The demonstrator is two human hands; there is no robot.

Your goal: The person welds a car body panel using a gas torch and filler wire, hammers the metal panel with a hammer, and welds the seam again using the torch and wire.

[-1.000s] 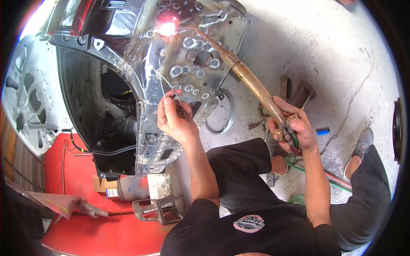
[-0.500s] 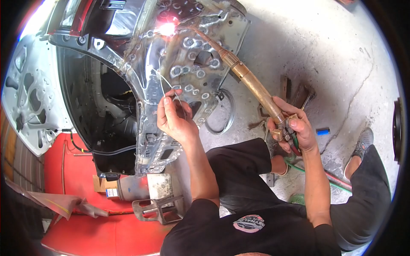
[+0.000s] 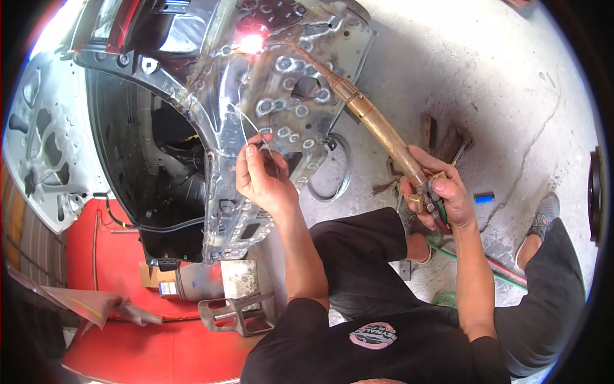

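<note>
My left hand (image 3: 265, 176) is closed, pinching a thin bent welding wire (image 3: 241, 102) between thumb and fingers. The wire runs up to a glaring bright spot on the bare metal car body panel (image 3: 265, 89). My right hand (image 3: 441, 189) wraps around the valve end of a brass gas welding torch (image 3: 384, 131). The torch slants up and left, with its narrow tip beside the glowing spot. Glare hides the exact point where tip, wire and metal meet. Round weld marks and holes dot the panel.
A coil of wire (image 3: 345, 169) lies on the concrete floor beside the panel. Red and green hoses (image 3: 505, 272) trail from the torch past my feet. A blue lighter-like object (image 3: 484, 198) is on the floor. A metal bracket (image 3: 236, 315) rests on a red surface (image 3: 128, 358) at lower left.
Almost nothing differs. Both hands, the torch and the wire keep nearly the same positions, and the bright spot still glows.
</note>
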